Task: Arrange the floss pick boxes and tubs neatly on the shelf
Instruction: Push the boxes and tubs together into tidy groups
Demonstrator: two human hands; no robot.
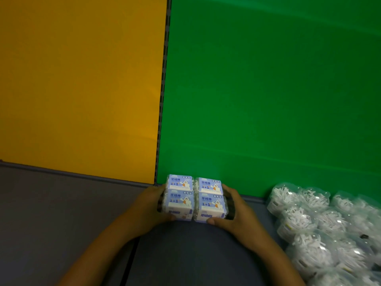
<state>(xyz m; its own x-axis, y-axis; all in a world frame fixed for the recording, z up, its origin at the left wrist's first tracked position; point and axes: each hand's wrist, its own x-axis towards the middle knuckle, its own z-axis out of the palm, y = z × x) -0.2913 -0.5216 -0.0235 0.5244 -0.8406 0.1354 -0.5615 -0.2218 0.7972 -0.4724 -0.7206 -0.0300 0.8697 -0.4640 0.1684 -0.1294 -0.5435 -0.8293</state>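
Held floss pick boxes (pixel 194 198) between left hand (pixel 149 209) and right hand (pixel 237 211), fingers (pixel 213 221) curled round block's outer sides on shelf (pixel 61 203).

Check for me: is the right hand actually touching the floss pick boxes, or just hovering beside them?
Touching. In the head view the right hand wraps the right side of the floss pick boxes, thumb pressed on the front face, no gap showing.

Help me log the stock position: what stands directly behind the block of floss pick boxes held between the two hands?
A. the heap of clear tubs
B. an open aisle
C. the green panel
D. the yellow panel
C: the floss pick boxes sit just right of the dark upright, with the green panel rising behind them.
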